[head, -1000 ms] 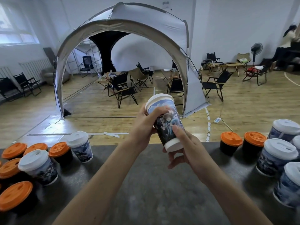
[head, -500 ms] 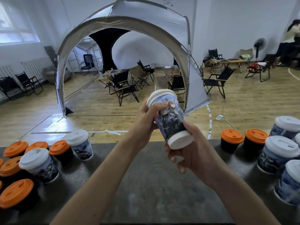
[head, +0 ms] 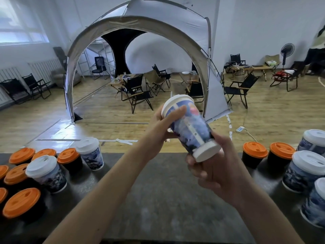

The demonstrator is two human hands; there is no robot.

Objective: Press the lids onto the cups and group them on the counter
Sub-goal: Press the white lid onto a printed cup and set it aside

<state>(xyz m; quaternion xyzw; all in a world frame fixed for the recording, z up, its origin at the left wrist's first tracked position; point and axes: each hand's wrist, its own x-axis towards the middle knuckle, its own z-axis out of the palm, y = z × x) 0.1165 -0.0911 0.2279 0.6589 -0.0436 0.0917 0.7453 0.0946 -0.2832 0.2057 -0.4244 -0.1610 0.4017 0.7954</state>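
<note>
A blue printed paper cup (head: pixel 189 127) with a white lid hangs tilted in the air above the dark counter (head: pixel 158 199), its base turned towards me. My left hand (head: pixel 163 127) grips its upper part near the lid, thumb across the wall. My right hand (head: pixel 216 166) holds the base from below with curled fingers. On the left stand black cups with orange lids (head: pixel 21 203) and two printed cups with white lids (head: pixel 46 173). On the right stand two orange-lidded cups (head: pixel 255 154) and several white-lidded printed cups (head: pixel 304 169).
Beyond the counter's far edge lies a wooden floor with a large grey dome tent (head: pixel 140 50), folding chairs and low tables. A standing fan (head: pixel 286 50) and a person (head: pixel 318 44) are at the far right.
The cup has tilted further, its base swinging right and towards me. My right hand has slid down under the base while my left hand stayed near the lid.
</note>
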